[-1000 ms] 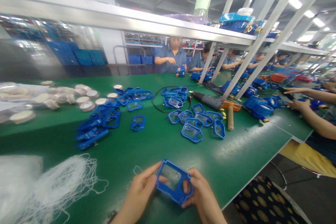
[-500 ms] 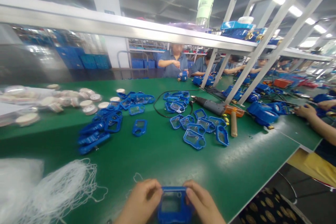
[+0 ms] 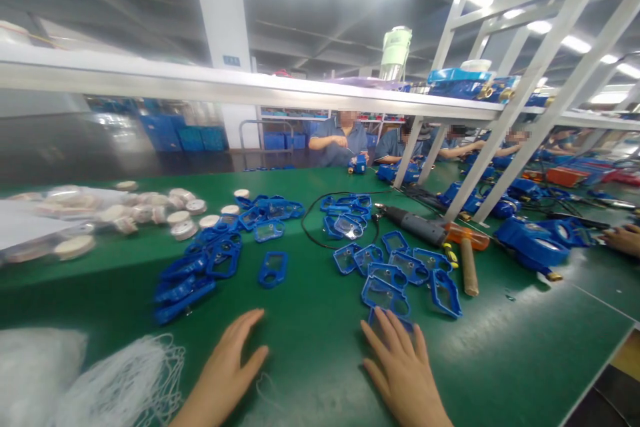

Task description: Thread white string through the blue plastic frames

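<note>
- Blue cover [image 3: 393,321] lay flat on the green tabletop [image 3: 310,340] near its near edge, with the fingertips of the right hand [image 3: 403,367] resting on its near side, so only its far rim showed.
- Right hand was spread flat, fingers stretched out, pressing down rather than gripping anything.
- Left hand [image 3: 225,370] was also released, palm down with fingers spread, on bare tabletop well apart from the blue cover and just beside a heap of white string [image 3: 125,380] at the near left corner.
- A thin loop of that string lay on the tabletop between the two hands.
- Just beyond the blue cover lay a cluster of like blue covers [image 3: 400,270], some with clear windows, toward the middle of the tabletop.
- A second, looser pile of blue frames [image 3: 210,260] lay left of the middle, with one single frame [image 3: 273,269] apart from it.
- White round discs [image 3: 165,210] sat toward the far left edge, partly under clear plastic.
- A dark power screwdriver [image 3: 415,223] with a black cable lay past the cluster, and a wooden-handled tool [image 3: 467,263] lay beside it to the right.
- Other people in blue shirts [image 3: 340,140] sat at the far edge of the tabletop.
- Another person's hand [image 3: 623,238] rested at the right edge.
</note>
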Available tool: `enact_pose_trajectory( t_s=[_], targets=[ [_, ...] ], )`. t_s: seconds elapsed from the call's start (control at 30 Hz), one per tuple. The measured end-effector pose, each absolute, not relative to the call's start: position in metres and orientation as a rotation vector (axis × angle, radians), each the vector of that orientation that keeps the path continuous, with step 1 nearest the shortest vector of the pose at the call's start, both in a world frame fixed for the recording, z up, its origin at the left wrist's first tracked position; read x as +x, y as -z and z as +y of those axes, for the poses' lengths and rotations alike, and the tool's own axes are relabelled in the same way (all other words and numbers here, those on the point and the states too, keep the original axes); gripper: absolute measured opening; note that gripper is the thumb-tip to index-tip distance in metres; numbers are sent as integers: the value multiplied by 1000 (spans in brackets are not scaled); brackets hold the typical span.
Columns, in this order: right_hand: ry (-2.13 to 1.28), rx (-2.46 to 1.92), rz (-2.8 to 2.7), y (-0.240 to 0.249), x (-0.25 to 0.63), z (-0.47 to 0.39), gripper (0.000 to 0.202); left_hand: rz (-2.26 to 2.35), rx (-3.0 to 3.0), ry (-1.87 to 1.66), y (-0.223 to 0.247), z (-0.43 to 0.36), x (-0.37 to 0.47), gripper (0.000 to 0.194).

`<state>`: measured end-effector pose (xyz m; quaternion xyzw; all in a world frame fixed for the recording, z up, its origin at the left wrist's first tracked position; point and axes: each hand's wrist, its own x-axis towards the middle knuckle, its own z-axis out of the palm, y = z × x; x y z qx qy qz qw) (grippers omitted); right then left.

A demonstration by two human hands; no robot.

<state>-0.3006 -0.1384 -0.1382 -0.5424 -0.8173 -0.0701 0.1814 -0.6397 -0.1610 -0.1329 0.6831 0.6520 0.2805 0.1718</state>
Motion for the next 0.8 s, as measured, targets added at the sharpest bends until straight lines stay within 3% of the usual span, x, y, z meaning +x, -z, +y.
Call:
enact_pose_trajectory(
  t_s=[0.23, 0.33, 0.57, 0.73, 0.8],
  targets=[
    [324, -1578, -2226, 143, -293, -72, 40, 2002, 1840, -867, 124, -64, -625, 73],
    [272, -1508, -2185, 141, -301, -75, 39, 1999, 1802, -908, 123, -39, -618, 72],
    [-506, -1054, -2439, 125, -384, -155, 42, 1769, 1601, -911, 117, -62, -618, 44],
    [-798, -1020, -2399, 114, -433, -176, 51, 1680, 1315, -856, 113, -103, -635, 56],
    [-840, -1044, -2376, 116, -443, -178, 39, 1696, 1269, -835, 112, -117, -646, 57]
  ],
)
